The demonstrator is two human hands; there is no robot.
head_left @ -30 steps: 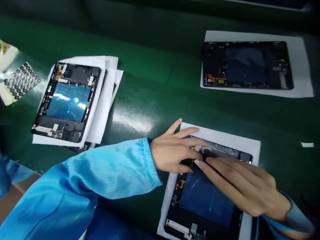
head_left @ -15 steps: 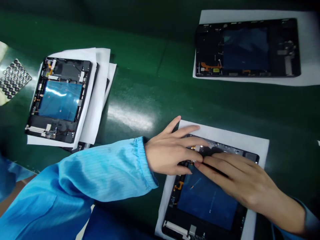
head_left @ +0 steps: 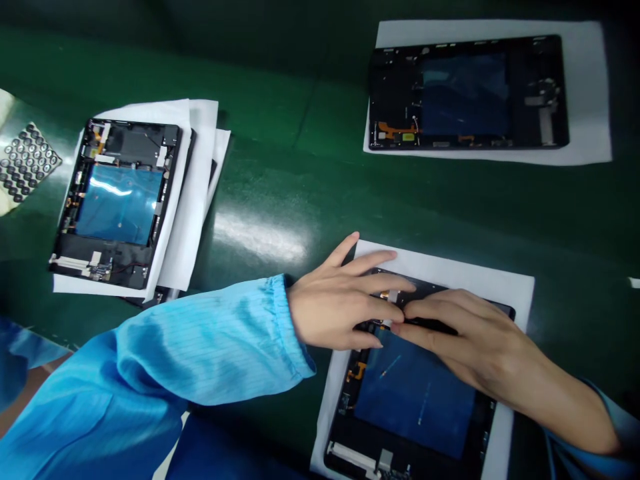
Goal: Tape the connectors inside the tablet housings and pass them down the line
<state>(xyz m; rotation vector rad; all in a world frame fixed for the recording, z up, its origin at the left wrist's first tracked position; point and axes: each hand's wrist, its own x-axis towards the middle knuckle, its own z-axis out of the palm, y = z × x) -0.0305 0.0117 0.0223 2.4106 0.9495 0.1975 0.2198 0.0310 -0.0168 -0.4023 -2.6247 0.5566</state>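
Observation:
An opened tablet (head_left: 415, 393), its inside facing up with a blue-filmed battery panel, lies on a white sheet (head_left: 517, 293) in front of me. Across its upper left part rests my left hand (head_left: 345, 303), fingers spread and palm down; two of its fingertips touch the area of a small pale connector. My right hand (head_left: 475, 340) comes in from the right over the tablet. Its thumb and forefinger are pinched together right beside my left forefinger's tip. Whatever lies between them is hidden or too small to make out.
A similar opened tablet (head_left: 115, 200) tops a stack with white sheets (head_left: 193, 220) on the left. Further left sits a card of small round black parts (head_left: 30, 160). Another opened tablet (head_left: 467, 93) on a white sheet (head_left: 590, 93) lies at the far right of the green table (head_left: 270, 180).
My right hand has tilted, its knuckles rising and its fingers bunching closer, with the fingertips at almost the same spot. The far tablet and its sheet have shifted left. My left hand stays put.

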